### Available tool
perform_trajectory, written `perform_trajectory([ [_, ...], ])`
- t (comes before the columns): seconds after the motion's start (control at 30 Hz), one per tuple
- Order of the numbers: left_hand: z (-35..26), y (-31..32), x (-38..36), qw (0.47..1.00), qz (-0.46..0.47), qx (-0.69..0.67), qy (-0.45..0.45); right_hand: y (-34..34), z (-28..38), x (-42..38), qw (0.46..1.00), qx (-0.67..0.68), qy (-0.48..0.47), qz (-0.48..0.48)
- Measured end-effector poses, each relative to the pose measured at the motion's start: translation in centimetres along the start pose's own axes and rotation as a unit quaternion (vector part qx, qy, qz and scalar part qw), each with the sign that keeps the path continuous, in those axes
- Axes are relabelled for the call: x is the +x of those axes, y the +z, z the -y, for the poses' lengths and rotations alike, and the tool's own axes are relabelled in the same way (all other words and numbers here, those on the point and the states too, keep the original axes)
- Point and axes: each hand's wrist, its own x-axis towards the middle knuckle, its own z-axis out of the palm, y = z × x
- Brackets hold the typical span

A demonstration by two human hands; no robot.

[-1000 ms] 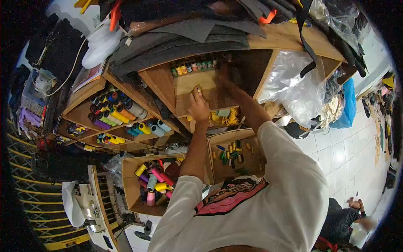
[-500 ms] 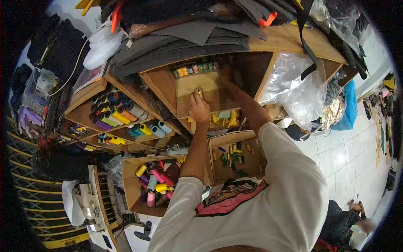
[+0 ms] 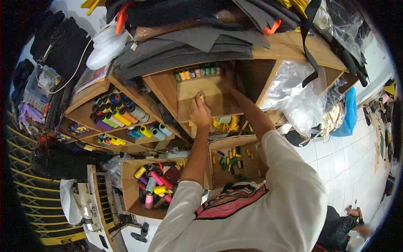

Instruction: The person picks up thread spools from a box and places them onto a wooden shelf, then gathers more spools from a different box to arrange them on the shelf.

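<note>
My left hand [image 3: 200, 112] is over the front of the open wooden compartment [image 3: 191, 101], its fingers closed on a small yellow spool [image 3: 201, 97]. At the back of that compartment stands a row of small spools [image 3: 197, 72] in green, orange and other colours. My right hand [image 3: 227, 77] reaches to the right end of this row, in shadow; its fingers are too dark to make out. Below my arms, a cardboard box [image 3: 216, 174] holds several small scattered spools [image 3: 229, 161].
Larger thread cones [image 3: 121, 115] fill the shelves at the left. A second cardboard box [image 3: 131, 191] holds mixed cones. Dark fabric sheets [image 3: 180, 50] lie on the shelf top, and clear plastic [image 3: 294, 92] bulges from the right compartment. A person [image 3: 342, 229] is at the lower right.
The view has shifted slightly. My left hand stays over the compartment front with the spool, and my right hand remains at the row's right end.
</note>
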Motion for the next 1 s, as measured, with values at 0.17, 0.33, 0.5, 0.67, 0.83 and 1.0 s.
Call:
perform_trajectory([
  [0.17,-0.2,-0.1,0.2,1.000,-0.013,0.003,0.021,-3.1,-0.7,-1.3,0.829,-0.548,-0.075,0.086],
  [0.33,-1.1,-1.8,0.9,0.970,0.181,-0.093,-0.133,-5.7,-3.4,-0.6,0.899,-0.421,0.006,0.118],
  [0.5,-0.6,-1.6,0.3,0.993,0.076,-0.082,-0.024,-1.9,-0.9,-0.6,0.966,-0.252,0.035,0.033],
  [0.67,-0.4,-1.2,0.4,0.998,0.051,-0.044,-0.004,-0.3,2.1,-1.1,0.789,-0.598,0.073,0.116],
  [0.83,-0.4,-1.1,0.4,0.997,0.013,-0.076,0.007,1.7,5.3,-1.2,0.719,-0.672,0.106,0.142],
  [1.0,-1.3,-2.5,0.8,0.999,0.052,-0.004,0.002,1.0,5.1,-2.7,0.801,-0.587,-0.028,0.114],
])
